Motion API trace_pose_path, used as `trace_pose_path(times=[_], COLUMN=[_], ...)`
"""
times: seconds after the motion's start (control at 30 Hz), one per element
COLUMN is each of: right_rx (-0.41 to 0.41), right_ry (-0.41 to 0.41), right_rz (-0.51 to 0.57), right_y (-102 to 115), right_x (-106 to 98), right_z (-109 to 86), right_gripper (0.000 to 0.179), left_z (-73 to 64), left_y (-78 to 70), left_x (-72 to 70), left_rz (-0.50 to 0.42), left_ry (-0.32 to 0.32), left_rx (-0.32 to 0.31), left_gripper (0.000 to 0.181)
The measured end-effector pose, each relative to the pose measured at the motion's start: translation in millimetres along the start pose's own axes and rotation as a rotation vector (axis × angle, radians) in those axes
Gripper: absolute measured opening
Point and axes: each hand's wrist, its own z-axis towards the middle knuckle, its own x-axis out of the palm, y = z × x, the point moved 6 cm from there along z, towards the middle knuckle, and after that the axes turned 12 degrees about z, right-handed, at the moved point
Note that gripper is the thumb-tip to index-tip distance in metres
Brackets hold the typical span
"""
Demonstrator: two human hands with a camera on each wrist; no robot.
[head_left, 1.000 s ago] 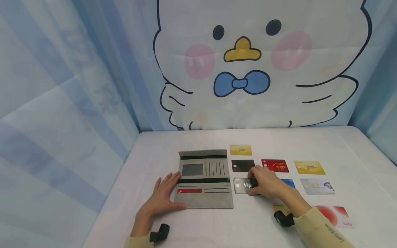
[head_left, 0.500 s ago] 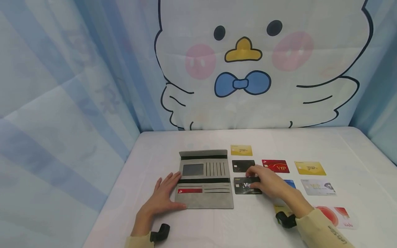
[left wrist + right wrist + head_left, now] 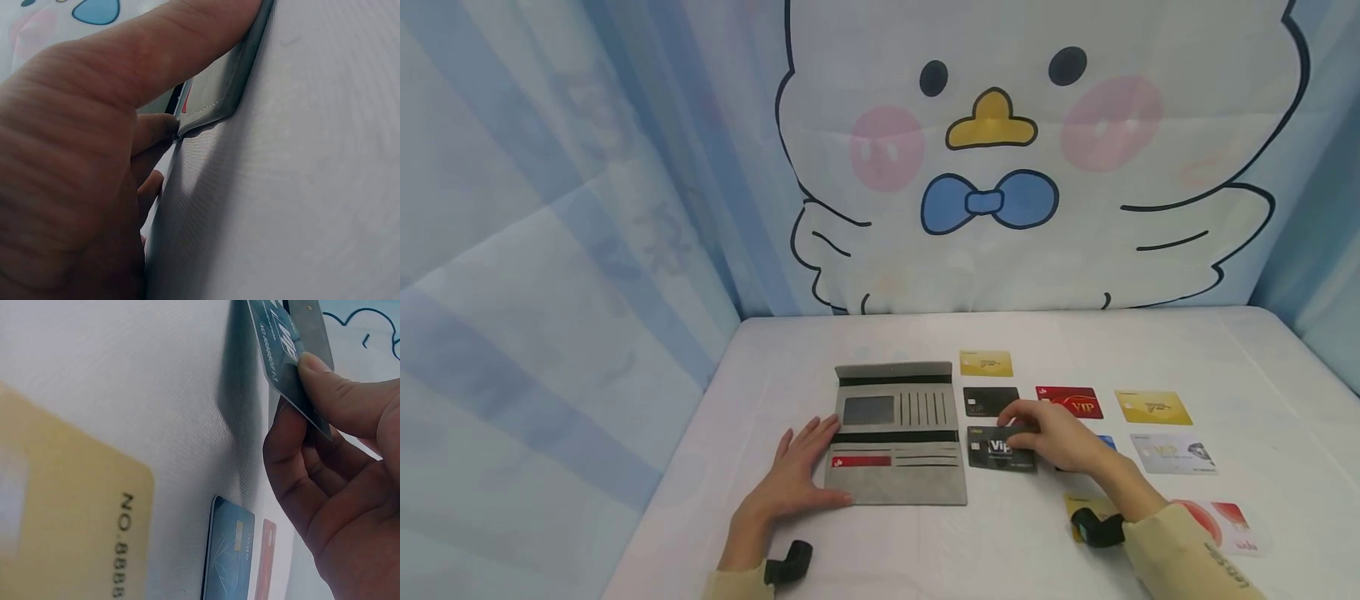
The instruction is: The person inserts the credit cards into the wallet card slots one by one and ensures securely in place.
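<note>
A grey bifold wallet (image 3: 895, 489) lies unfolded on the table, its card slots and clear window facing up; a red card (image 3: 861, 462) pokes out of a lower slot. Along its left edge rests my left hand (image 3: 786, 483), fingers spread and thumb (image 3: 181, 44) on the near corner. To the wallet's right, my right hand (image 3: 1063, 437) pinches a black Vip card (image 3: 988, 458) at its right end. In the right wrist view, the thumb presses the printed face of the card (image 3: 284, 356) and curled fingers sit behind it; the card is tilted up off the white cloth.
Other cards lie in loose rows to the right: yellow (image 3: 987, 363), black (image 3: 988, 402), red (image 3: 1084, 403), another yellow (image 3: 1153, 407), silver (image 3: 1172, 454) and a pink-and-white one (image 3: 1236, 527). A blue card (image 3: 231, 556) and a yellow card (image 3: 75, 500) sit under the right arm.
The black Vip card, showing a bright glare earlier, has tilted up in my right hand, its dark face now plain. My left hand and the wallet stay as they were.
</note>
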Motion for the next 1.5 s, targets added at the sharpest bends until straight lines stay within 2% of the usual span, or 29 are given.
trace_pose_path(times=[0.13,0.37,0.6,0.8,1.0,1.33,1.5], right_rx=[-0.007,0.006,-0.038,-0.039,-0.043,-0.090,-0.091], right_ry=[-0.006,-0.069,-0.087,-0.098,-0.087,-0.091,-0.061], right_rz=[0.010,0.043,0.113,0.137,0.197,0.233,0.250], right_y=[0.0,-1.4,5.9,13.3,19.8,32.1,37.0], right_x=[-1.1,-4.3,0.5,7.2,15.0,27.7,40.5], right_z=[1.4,5.2,11.5,17.3,24.3,39.7,45.7], right_gripper=[0.021,0.020,0.021,0.023,0.024,0.026,0.027], left_z=[-0.5,-0.3,-0.8,-1.2,-0.3,0.8,-0.6], left_y=[0.5,1.3,1.5,1.2,1.6,-0.7,-0.8], left_x=[0.1,-0.2,-1.6,-2.1,-1.9,-2.4,-3.0], left_rz=[-0.003,0.009,-0.002,-0.002,-0.013,-0.022,-0.017], left_ry=[0.005,0.010,0.007,0.013,0.009,0.012,0.021], left_rx=[-0.002,0.001,0.004,0.000,0.015,0.022,0.012], left_gripper=[0.105,0.105,0.104,0.104,0.104,0.104,0.104])
